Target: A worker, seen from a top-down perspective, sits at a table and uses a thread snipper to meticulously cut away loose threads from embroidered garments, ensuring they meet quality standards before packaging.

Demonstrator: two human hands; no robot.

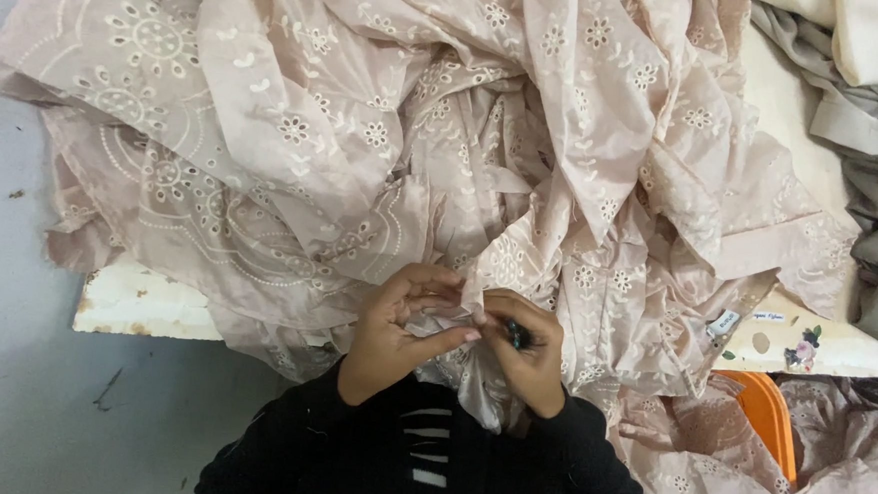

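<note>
Both hands meet low at the table edge: the left hand has thumb and fingers pinched together on a fold of the pale pink embroidered fabric, which heaps up just beyond the fingertips. The right hand curls shut around a small dark tool, knuckles touching the same fold.

Pale pink fabric, white floral embroidery
</note>
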